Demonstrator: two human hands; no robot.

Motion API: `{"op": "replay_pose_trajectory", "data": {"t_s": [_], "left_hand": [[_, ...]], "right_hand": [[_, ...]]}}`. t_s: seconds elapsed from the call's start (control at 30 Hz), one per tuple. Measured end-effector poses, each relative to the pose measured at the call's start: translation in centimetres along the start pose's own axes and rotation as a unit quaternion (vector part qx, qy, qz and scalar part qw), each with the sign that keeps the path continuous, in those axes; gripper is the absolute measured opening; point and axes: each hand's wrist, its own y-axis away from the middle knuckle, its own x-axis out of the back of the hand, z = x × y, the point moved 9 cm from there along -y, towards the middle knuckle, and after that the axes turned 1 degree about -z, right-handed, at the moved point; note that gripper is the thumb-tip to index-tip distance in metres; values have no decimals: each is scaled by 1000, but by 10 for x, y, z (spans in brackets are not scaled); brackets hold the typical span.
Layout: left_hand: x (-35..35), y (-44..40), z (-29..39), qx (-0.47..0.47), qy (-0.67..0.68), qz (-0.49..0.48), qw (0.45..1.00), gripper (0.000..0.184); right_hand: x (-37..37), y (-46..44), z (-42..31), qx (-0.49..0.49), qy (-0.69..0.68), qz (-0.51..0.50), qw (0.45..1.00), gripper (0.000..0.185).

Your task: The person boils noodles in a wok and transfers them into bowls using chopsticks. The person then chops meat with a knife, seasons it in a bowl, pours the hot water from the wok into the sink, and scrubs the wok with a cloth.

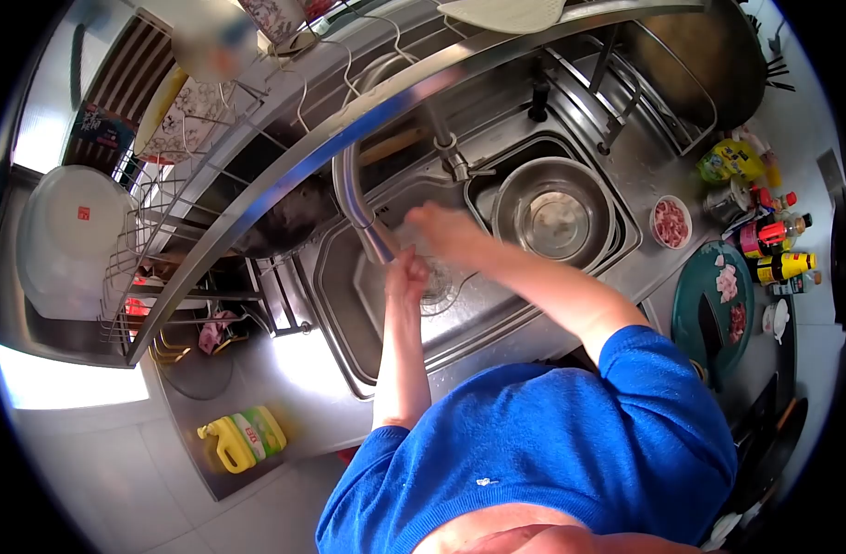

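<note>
My left hand (406, 274) is just below the end of the curved faucet (351, 189), over the large sink basin (349, 314); its fingers look curled, and what they hold, if anything, is hidden. To the right and a little higher, my right hand (446, 235) is blurred by motion above the same basin. A round drain strainer (439, 294) shows at the bottom beneath my hands. In the smaller basin on the right sits a steel bowl (554, 210) with something pale inside.
A bowl of cut meat (670, 222) and a green board (697, 300) with meat and a knife are at the right, near bottles (785, 268). A metal rack (294, 152) arches over the sink. A yellow jug (245, 439) stands at the lower left.
</note>
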Motion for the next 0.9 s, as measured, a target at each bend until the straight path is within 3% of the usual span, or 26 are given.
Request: {"op": "replay_pose_trajectory", "data": {"t_s": [0.03, 0.13, 0.2, 0.27, 0.3, 0.37, 0.5, 0.53, 0.57, 0.63, 0.67, 0.7, 0.77, 0.83, 0.87, 0.9], "left_hand": [[1, 5, 3, 0, 1, 5, 1000, 14], [-11, 16, 15, -13, 26, -29, 999, 17], [-17, 27, 22, -30, 6, 35, 999, 20], [-16, 26, 25, -37, 18, -20, 999, 20], [-18, 26, 28, -47, 32, -73, 996, 19], [-11, 26, 30, -52, 24, -46, 997, 18], [9, 24, 34, -122, -146, -12, 982, 12], [13, 22, 35, -123, -188, -33, 974, 10], [16, 20, 37, -123, -229, -56, 964, 9], [9, 30, 43, -125, -367, -13, 922, 6], [5, 33, 50, -152, -502, -34, 851, 5], [-1, 38, 57, -184, -623, -52, 758, 7], [-30, 71, 69, -177, -760, -87, 619, 12], [-57, 106, 71, -124, -760, -143, 622, 16], [-59, 116, 73, -124, -761, -149, 619, 16], [-55, 123, 76, -87, -660, -162, 728, 18]], "right_hand": [[23, -1, 11, 62, 109, 70, 990, 32], [77, 4, 78, -12, 237, 147, 960, 27], [98, 7, 95, -41, 262, 183, 947, 22], [82, 4, 135, -146, 4, 32, 989, 24], [87, 2, 140, -155, 7, 38, 987, 24], [79, -10, 153, -203, -169, 47, 963, 24], [88, -37, 167, -190, -88, 136, 968, 24], [84, -38, 171, -204, -124, 125, 963, 24], [88, -40, 164, -168, -68, 127, 975, 24], [81, -38, 171, -216, 8, 55, 975, 41], [98, -18, 142, -268, 14, 13, 963, 56], [107, -12, 127, -233, 81, 69, 967, 62], [115, -11, 100, -162, 74, 137, 974, 59], [114, 8, 54, -128, 22, 45, 991, 41], [107, 20, 30, -56, -24, 30, 998, 36], [100, 35, 12, -34, -98, 0, 995, 34]]}}
